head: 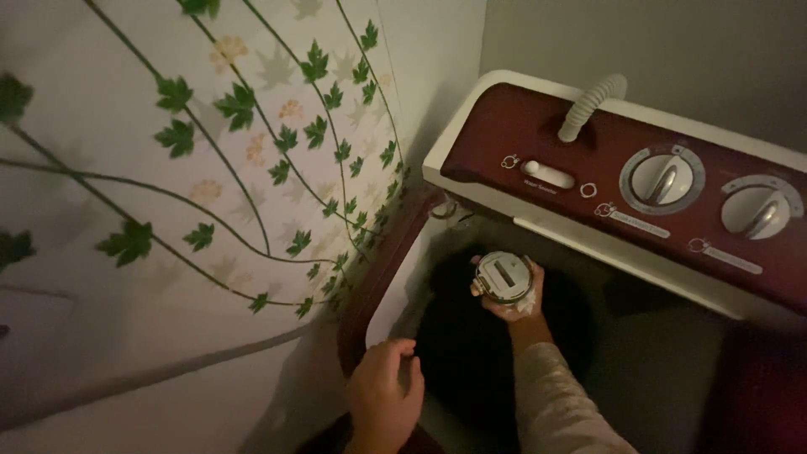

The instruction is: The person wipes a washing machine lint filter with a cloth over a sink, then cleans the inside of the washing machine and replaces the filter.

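While you lean over it, the washing machine (504, 181) fills the right half of the view: white body, dark red control panel (588, 160) along the top edge. Left of it hangs a pale curtain (193, 168) with a green ivy-leaf print, close against the machine's side. Open tub (471, 353) sits below the panel, dark inside, contents too dim to tell. On the panel, two round grey-white dials (662, 179) stand side by side at right, a small white slider switch (548, 174) at left. A ribbed grey hose (593, 105) curves up from the panel top. Your left hand (385, 399) rests on the tub's near-left rim, fingers curled loosely against the edge, holding nothing. Your right hand (514, 294), in a light sleeve (559, 403), reaches over the tub; its fingers wrap around a small round white cap-like part (503, 276) with a slot on its face, held above the dark opening, just below the panel.
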